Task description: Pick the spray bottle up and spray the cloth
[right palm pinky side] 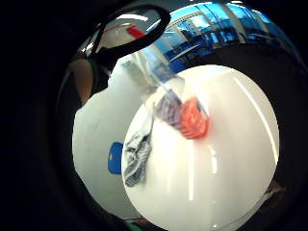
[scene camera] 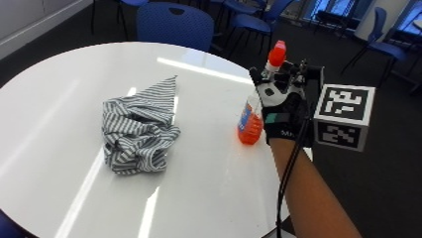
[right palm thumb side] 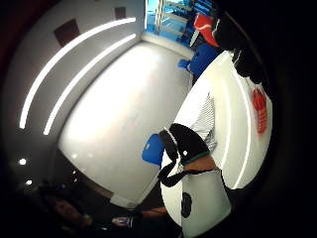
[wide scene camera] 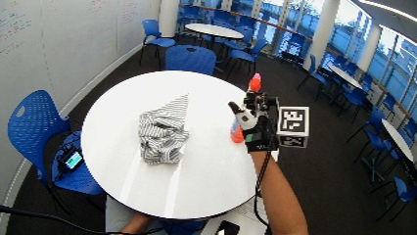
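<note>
Leftmost, the striped cloth (scene camera: 139, 126) lies crumpled on the round white table (scene camera: 59, 89), well apart from the spray bottle (scene camera: 254, 109) standing near the table's right edge. Around the bottle the gloved right hand (scene camera: 285, 111) looks wrapped. Lift it straight, then turn the nozzle toward the cloth before squeezing.

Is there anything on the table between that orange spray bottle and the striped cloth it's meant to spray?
Nothing visible. The gloved right hand is around the spray bottle near the table's edge, and only bare white table lies between it and the striped cloth.
</note>
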Available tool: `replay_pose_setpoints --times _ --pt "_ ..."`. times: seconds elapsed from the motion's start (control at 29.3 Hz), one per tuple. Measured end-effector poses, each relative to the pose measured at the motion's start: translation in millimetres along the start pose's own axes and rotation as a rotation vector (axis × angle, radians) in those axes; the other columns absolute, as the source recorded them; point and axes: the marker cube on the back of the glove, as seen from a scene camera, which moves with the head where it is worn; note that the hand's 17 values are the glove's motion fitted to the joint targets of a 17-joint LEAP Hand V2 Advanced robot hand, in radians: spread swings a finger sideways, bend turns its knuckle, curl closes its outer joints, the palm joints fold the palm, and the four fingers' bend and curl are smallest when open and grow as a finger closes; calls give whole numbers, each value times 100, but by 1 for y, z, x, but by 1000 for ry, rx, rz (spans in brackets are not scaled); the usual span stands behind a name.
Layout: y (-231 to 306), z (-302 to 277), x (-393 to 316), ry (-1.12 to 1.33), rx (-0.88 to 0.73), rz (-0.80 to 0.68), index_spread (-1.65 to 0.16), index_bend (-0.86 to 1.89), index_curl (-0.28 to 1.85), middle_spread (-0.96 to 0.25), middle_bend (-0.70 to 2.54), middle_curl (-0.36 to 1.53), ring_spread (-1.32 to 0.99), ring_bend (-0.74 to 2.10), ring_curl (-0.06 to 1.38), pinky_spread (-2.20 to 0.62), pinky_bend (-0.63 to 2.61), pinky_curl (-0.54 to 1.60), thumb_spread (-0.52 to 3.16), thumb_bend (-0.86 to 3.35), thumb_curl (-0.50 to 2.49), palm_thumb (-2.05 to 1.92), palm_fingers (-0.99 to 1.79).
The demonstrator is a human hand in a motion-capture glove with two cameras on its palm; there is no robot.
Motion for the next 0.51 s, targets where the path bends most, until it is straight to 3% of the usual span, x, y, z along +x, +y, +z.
replay_pose_setpoints --times 0.14,0.51 --pt "-20 8 19 -8 66 108 -34 2 22 -14 42 40 -12 54 36 6 30 32 100 0 31 68 80" --pt "-50 27 44 -81 16 320 -33 15 23 -18 39 41 -14 49 37 6 26 33 93 6 40 92 70"
